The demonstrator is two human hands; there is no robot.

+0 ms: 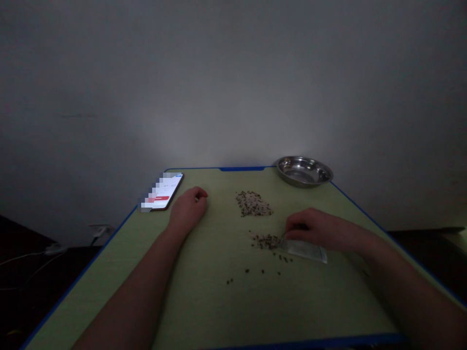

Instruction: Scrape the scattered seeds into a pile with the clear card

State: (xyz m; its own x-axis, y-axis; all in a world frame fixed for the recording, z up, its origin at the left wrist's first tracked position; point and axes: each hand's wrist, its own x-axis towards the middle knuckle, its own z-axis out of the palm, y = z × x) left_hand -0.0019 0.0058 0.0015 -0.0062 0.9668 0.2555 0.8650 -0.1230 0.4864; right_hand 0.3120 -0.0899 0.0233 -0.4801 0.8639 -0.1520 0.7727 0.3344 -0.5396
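On the green tabletop lies a heap of pale grains mixed with dark seeds (253, 204). Nearer to me is a smaller, looser pile of mostly dark seeds (268, 241), with several single seeds scattered in front of it. My right hand (310, 226) pinches a small clear plastic bag (304, 249) at its left end, right beside the smaller pile. The bag lies slanted, its far corner pointing right. My left hand (189, 206) rests on the table left of the heap, fingers curled in; what they hold, if anything, is hidden.
A lit phone (164, 192) lies at the left edge of the table, close to my left hand. At the back right corner stands a shallow steel bowl (304, 172), near the wall. Blue trim (242, 168) edges the table. Cables and a plug (102, 229) are at the left.
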